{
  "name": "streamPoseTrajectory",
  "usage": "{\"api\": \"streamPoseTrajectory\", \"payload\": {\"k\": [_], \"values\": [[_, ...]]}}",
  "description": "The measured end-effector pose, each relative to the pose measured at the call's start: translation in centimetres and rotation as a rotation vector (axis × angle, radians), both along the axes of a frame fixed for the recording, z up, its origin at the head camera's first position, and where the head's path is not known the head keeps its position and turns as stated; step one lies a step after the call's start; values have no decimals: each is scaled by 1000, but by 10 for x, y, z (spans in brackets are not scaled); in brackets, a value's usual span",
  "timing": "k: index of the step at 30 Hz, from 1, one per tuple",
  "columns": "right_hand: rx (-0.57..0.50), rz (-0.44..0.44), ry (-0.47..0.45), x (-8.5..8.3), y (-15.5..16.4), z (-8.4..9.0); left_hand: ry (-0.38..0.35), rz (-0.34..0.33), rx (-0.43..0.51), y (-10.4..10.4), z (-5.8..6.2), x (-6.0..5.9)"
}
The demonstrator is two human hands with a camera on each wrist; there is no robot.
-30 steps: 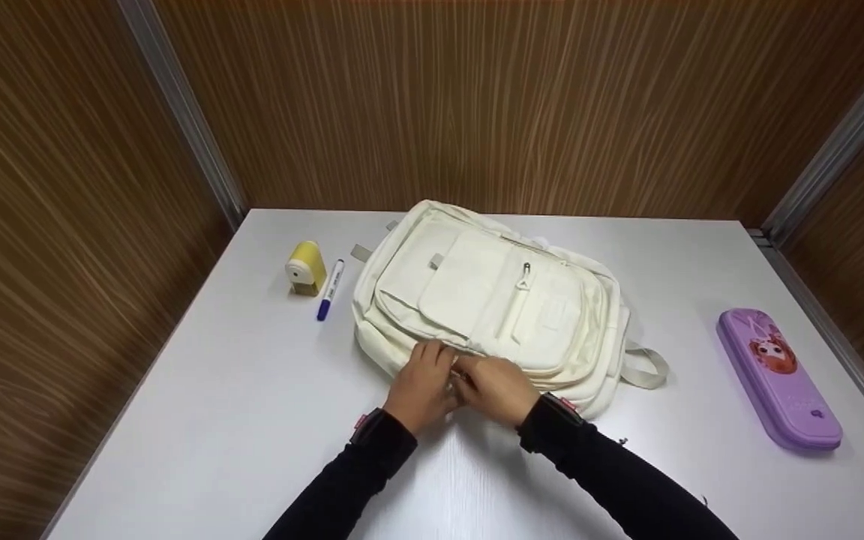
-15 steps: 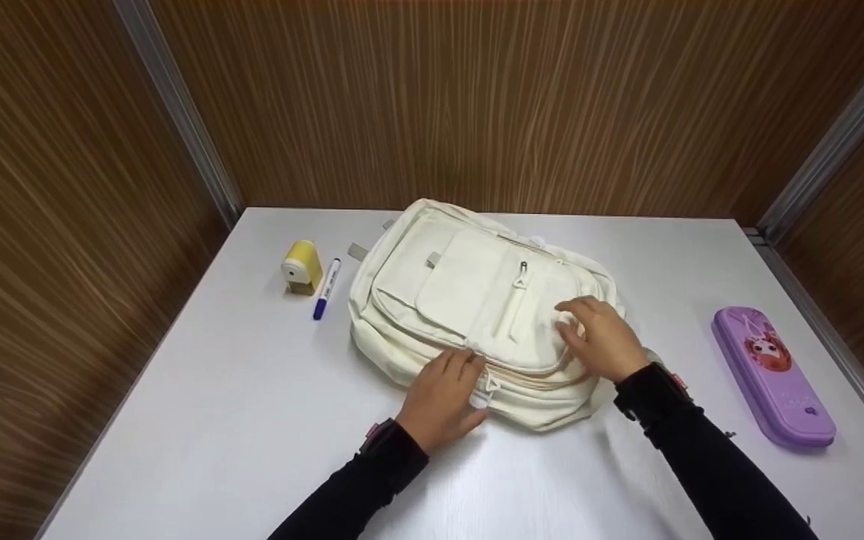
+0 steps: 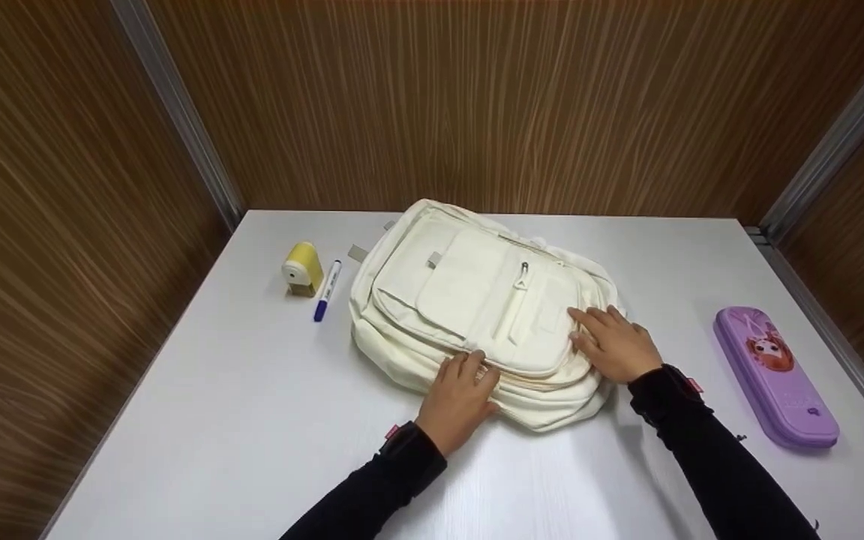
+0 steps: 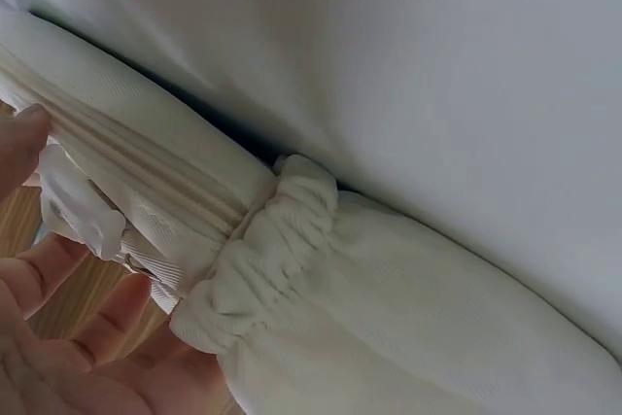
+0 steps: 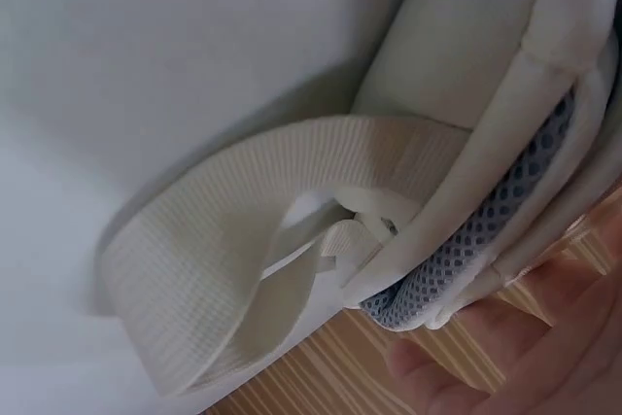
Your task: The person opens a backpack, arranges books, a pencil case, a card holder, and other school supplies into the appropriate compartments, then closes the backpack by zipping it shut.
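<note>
A cream backpack [image 3: 462, 277] lies front side up on the table, turned slightly. My left hand [image 3: 458, 397] rests at its near side, fingers fairly straight over the edge. In the left wrist view that hand's fingers [image 4: 117, 323] are spread beside a pale zipper tab [image 4: 83, 206] and a gathered side pocket [image 4: 262, 250]. My right hand [image 3: 619, 349] lies with extended fingers on the bag's right end. The right wrist view shows a webbing handle loop [image 5: 214, 221] there, next to grey mesh padding [image 5: 486, 201]; the same hand's fingers [image 5: 501, 332] are at the bag's edge.
Left of the bag stand a yellow and white pencil sharpener [image 3: 303, 268] and a marker with a blue cap [image 3: 328, 291]. A purple pencil case [image 3: 777, 379] lies at the right. Wood-grain panels [image 3: 477, 105] enclose the white table [image 3: 229, 420].
Both hands were together at the bag's near side. My right hand has left there and settled on the right end. My left hand has shifted slightly right along the near edge.
</note>
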State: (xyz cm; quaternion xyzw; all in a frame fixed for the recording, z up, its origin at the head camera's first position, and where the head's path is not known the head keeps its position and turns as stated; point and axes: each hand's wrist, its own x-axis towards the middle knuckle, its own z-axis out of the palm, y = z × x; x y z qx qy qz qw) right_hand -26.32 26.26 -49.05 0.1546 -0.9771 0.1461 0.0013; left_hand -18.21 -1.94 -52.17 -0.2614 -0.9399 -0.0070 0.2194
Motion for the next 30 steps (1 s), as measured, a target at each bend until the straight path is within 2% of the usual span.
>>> {"api": "streamPoseTrajectory", "payload": {"k": [6, 9, 12, 17, 23, 30], "values": [[21, -11, 39, 11, -2, -1, -27, -32, 2, -7, -1, -6], [37, -5, 65, 15, -5, -2, -2, -30, -13, -12, -1, -10], [56, 13, 101, 19, -9, -2, 52, -20, -13, -18, -3, -14], [62, 26, 128, 26, -16, -5, 106, 26, -35, -29, -2, -22], [60, 31, 130, 34, -25, -5, 80, 111, -81, -45, -1, -27], [92, 54, 125, 48, -40, 2, 84, 148, -57, -63, -1, -34]]}}
